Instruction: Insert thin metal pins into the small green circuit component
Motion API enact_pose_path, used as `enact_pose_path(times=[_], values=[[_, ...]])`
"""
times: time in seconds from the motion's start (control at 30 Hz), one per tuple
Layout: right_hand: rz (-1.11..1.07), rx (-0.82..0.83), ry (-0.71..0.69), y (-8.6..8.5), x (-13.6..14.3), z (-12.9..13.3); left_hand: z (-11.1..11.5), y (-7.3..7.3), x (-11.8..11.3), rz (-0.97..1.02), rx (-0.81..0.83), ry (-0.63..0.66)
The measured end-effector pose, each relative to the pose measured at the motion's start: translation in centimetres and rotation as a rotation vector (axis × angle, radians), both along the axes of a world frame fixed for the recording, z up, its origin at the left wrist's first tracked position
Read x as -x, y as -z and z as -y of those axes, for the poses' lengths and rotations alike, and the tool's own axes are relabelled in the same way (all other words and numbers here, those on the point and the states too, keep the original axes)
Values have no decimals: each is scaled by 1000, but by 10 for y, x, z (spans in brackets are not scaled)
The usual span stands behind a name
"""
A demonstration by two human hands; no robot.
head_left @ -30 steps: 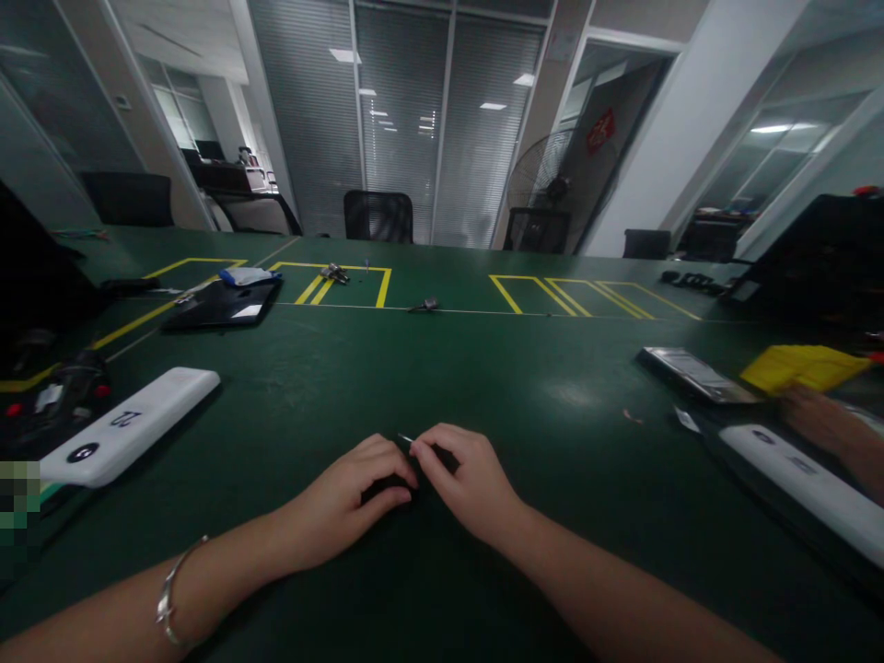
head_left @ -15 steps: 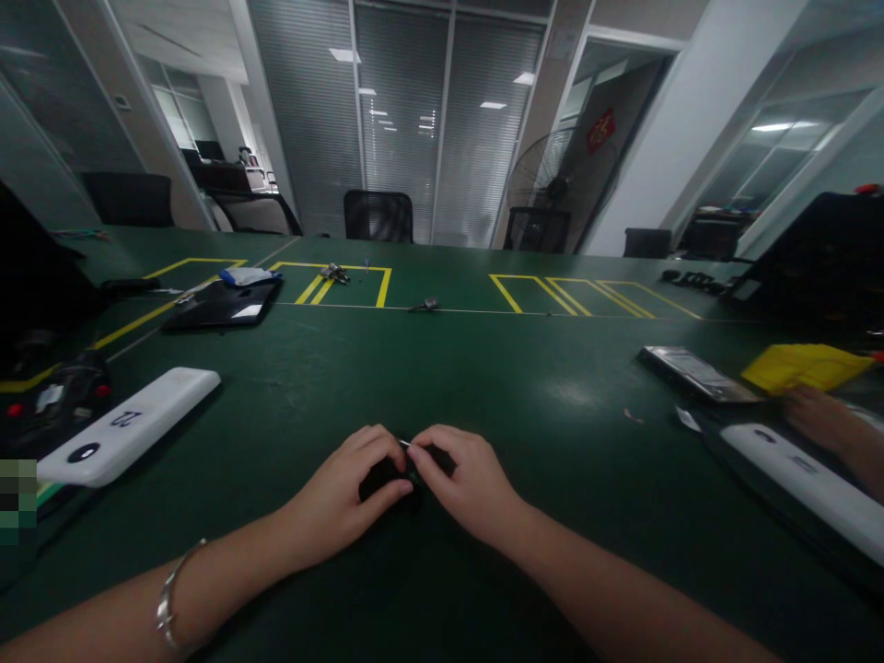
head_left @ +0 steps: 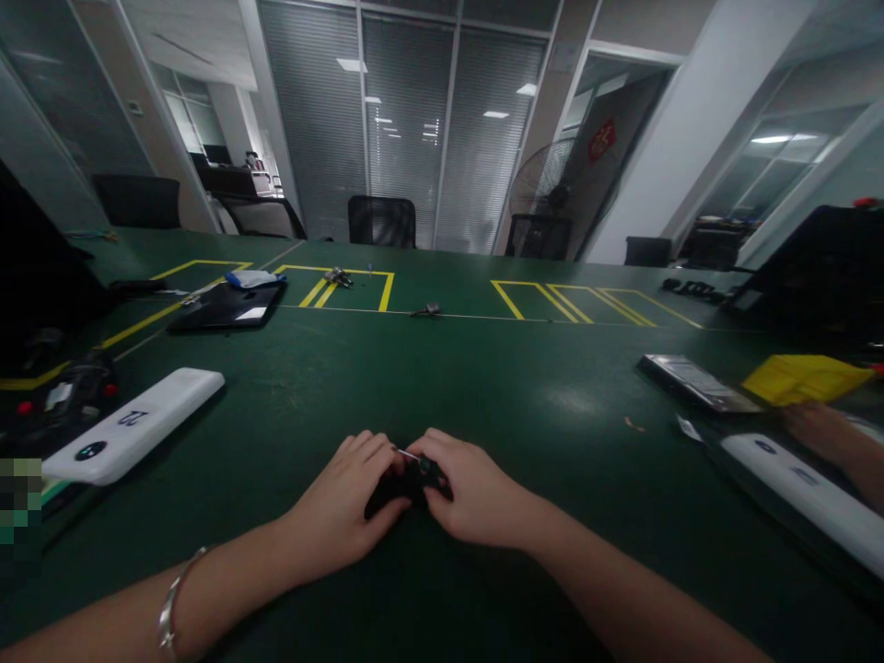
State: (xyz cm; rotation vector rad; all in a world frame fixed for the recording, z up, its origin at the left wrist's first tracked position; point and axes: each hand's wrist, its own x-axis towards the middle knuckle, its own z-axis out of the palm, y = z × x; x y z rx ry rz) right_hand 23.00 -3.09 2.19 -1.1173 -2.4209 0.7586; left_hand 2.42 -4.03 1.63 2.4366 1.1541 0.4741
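My left hand [head_left: 349, 497] curls its fingers and thumb around the left side of a small black object [head_left: 429, 472], low over the green table [head_left: 387, 387]. On the other side, my right hand [head_left: 476, 488] grips the same dark piece between thumb and fingers. A thin pale rod or wire [head_left: 409, 454] spans the short gap between the fingertips of both hands. Shadow and fingers hide most of the object, so its kind cannot be made out. A silver bangle [head_left: 168, 615] circles my left wrist.
A white device marked 22 [head_left: 138, 424] lies to the left, near a black laptop-like slab [head_left: 227, 307]. At right are another white device [head_left: 794, 474], a flat metallic box [head_left: 697, 382], a yellow object [head_left: 805, 378] and another person's hand [head_left: 821, 431].
My right hand's thumb has dropped and its fingers have parted around the black object, showing more of it. The thin rod shows more length. The view has shifted slightly.
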Motion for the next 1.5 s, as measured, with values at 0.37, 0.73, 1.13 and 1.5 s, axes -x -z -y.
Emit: enact_pose_path(times=[0.37, 0.73, 1.13, 1.5], values=[[56, -30, 63, 5, 5, -2, -10, 10, 5, 114, 85, -16], [61, -61, 59, 4, 6, 2, -3, -3, 4, 169, 82, 13], [39, -83, 153, 11, 9, 0, -9, 4, 4, 222, 183, -77], [-346, -186, 229, 13, 7, 1, -12, 12, 2, 702, 611, -70]])
